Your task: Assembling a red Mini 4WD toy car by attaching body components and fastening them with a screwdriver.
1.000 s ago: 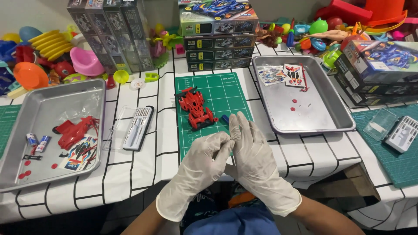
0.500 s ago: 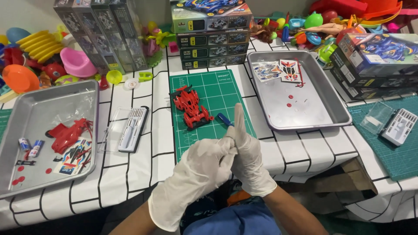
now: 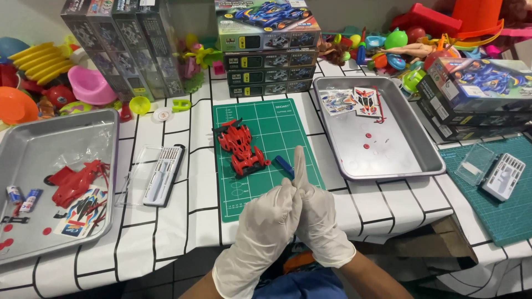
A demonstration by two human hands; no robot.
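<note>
Far left: metal tray [image 3: 33, 138] carrying red car parts [image 3: 75, 182], a sticker sheet [image 3: 83, 213] and two small batteries [image 3: 22, 198]. Beside it, a screwdriver case [image 3: 162, 174], lid open. On the green cutting mat [image 3: 277, 127], a red toy car chassis [image 3: 241, 149], angular, black-trimmed, lying diagonal, with a blue piece [image 3: 284, 165] just beside. Below the mat, left hand [image 3: 266, 230] and right hand [image 3: 316, 221], white-gloved, pressed together, left fingers pinching the right glove's stretched fingertip. Right: second tray [image 3: 410, 158] holding stickers [image 3: 354, 101].

White gloved hands [image 3: 291, 218], red toy car [image 3: 241, 148], green cutting mat [image 3: 277, 124], black-gridded white tablecloth [image 3: 177, 221]
</note>
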